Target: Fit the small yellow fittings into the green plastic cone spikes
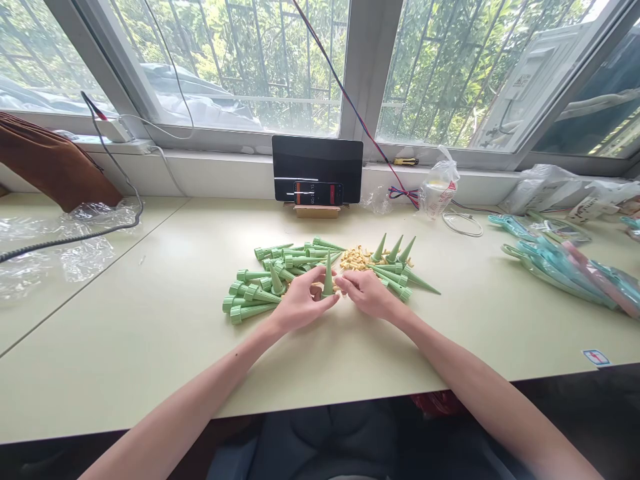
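My left hand (299, 301) is closed around the base of a green plastic spike (328, 275), which stands point up between thumb and fingers. Close to the spike's right side, my right hand (369, 292) has its fingers pinched together; whatever is in them is too small to make out. Left of and behind my left hand lies a heap of green spikes (253, 293) with ridged caps, mostly on their sides. A pile of small yellowish pieces (356, 256) sits just beyond my hands. To its right, three spikes (393, 251) point upward, with several more lying in front of them.
A dark tablet (317, 157) and a phone (319, 193) lean on a cardboard stand (317, 211) by the window. Bagged teal and pink items (565, 267) lie at right. Clear plastic wrap (75, 250), a black cable (70, 237) and a brown bag (55, 160) are at left.
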Motion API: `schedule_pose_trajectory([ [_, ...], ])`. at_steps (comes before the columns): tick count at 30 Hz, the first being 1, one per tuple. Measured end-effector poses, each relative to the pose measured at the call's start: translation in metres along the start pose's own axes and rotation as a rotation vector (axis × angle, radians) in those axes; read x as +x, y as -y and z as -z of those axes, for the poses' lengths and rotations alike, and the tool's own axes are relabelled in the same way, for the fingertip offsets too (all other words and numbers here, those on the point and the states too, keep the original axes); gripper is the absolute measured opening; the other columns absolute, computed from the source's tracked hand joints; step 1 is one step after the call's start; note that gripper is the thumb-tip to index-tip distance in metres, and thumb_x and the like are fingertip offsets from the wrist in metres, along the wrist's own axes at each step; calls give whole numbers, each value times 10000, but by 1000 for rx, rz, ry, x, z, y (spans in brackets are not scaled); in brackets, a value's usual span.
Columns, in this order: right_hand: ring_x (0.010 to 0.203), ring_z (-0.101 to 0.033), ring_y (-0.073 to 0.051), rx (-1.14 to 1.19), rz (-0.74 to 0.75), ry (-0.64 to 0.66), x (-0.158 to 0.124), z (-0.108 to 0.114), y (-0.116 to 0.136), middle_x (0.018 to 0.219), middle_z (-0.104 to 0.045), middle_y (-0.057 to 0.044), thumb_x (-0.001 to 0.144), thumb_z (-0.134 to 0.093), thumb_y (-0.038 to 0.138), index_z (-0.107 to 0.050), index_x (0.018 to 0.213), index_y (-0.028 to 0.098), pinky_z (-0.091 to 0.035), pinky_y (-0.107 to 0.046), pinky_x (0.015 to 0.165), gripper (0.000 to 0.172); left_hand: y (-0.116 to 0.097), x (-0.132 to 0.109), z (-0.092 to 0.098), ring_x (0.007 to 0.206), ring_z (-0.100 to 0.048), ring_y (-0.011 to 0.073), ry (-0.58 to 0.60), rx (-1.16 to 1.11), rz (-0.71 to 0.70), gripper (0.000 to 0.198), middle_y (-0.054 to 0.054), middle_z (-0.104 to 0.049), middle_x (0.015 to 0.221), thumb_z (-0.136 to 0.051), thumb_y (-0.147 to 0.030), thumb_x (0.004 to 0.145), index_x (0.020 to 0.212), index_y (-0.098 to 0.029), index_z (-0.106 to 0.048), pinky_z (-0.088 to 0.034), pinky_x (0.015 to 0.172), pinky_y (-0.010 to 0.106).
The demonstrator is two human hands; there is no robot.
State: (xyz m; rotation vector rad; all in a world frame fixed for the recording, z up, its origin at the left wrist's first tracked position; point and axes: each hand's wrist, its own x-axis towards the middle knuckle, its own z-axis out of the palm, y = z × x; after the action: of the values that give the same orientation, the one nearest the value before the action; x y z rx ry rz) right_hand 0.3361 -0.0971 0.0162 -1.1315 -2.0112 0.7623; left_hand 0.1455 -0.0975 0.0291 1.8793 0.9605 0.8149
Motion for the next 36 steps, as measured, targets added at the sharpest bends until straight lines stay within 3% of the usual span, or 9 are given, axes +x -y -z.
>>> schedule_pose_trajectory([
  [8,522,-366,-102,-2,-2,25,0,1,1,557,-418,34,1004,-347,499,-445,613,182,-293,-256,565,513,1,0,-1,513,-345,42,-2,9,0,257,5,-572,911,-645,-314,823,1037,-184,-585,-328,482,205],
  [17,524,-367,-100,52,-15,-7,-1,1,1,617,-471,40,929,-549,416,-528,787,182,-290,-242,514,274,3,1,1,510,-389,48,-59,-13,29,338,27,-621,974,-658,-351,825,1119,-200,-585,-377,495,207],
  [31,520,-318,-91,-13,40,-12,-1,0,-1,562,-345,54,983,-442,386,-373,632,190,-248,-248,523,408,3,-1,1,531,-416,59,-13,0,27,329,21,-622,960,-649,-336,836,1127,-204,-569,-386,518,216],
  [36,520,-370,-92,-12,37,12,0,0,0,555,-401,44,1004,-394,384,-399,617,183,-272,-244,541,436,1,0,0,526,-415,58,-1,-19,9,291,25,-625,970,-643,-338,840,1082,-193,-572,-381,509,216],
])
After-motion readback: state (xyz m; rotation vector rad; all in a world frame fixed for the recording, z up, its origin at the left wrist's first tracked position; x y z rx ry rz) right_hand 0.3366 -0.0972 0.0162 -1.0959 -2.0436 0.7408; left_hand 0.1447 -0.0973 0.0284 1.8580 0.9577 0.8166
